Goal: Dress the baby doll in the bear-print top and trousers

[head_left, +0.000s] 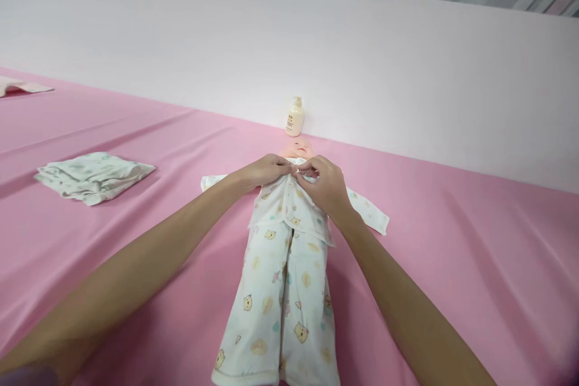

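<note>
Trousers (268, 283) at six o'clock, printed jacket (294, 205) above them at centre.
Left hand (270, 170), on the jacket's nine-o'clock side, and right hand (324, 183), toward three, pinch it narrowly near the top; fastening seems the step in hand, and the next move likely calls for steady, fine fingertip work. Beyond, toward twelve, are the doll's head (299, 148) and a pump bottle (295, 120).

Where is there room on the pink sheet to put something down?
The widest bare patch of pink sheet is right of the doll's sleeve and the right arm. A smaller one lies between the folded cloth and the doll's other sleeve. The doll's chest is crowded: left hand and right hand meet there, with a bottle beyond its head.
</note>
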Available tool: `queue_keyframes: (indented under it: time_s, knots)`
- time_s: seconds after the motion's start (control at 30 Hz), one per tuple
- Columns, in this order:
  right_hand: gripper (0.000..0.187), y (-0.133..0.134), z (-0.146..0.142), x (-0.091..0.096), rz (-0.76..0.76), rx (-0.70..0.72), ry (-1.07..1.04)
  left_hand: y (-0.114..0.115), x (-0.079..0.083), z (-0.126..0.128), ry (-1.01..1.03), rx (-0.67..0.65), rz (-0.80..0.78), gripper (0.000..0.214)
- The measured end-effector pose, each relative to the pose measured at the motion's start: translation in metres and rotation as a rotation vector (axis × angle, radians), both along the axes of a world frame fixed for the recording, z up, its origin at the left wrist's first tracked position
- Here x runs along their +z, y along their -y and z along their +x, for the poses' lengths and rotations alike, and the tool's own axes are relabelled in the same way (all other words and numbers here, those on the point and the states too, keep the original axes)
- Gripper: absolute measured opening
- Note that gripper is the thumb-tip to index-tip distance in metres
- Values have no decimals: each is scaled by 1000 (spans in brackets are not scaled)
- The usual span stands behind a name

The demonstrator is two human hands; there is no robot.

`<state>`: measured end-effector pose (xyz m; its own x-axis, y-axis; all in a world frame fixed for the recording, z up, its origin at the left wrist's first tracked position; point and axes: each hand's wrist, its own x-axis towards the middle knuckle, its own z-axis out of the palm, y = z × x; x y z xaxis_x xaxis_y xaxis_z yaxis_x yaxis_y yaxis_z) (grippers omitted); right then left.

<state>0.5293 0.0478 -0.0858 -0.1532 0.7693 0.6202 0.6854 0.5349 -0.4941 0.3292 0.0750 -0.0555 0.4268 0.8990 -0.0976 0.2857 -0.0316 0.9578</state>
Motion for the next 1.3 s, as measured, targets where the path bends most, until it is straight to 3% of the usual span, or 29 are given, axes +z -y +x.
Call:
queue_keyframes:
  time_s: [0.53, 0.8, 1.03, 1.3]
  knots:
    - [8, 3, -2, -2, -7, -42, -86, 8, 9, -3, 5, -58, 30, 39]
    - [17, 1, -1, -6, -58, -14, -202, -6, 8, -17, -69, -122, 89, 39]
    - [9, -2, 0, -8, -19, 24, -165, -9, 2, -18, -32, -168, 81, 35]
    - [4, 4, -3, -3, 83, -61, 61, -7, 0, -11, -27, -130, 125, 29]
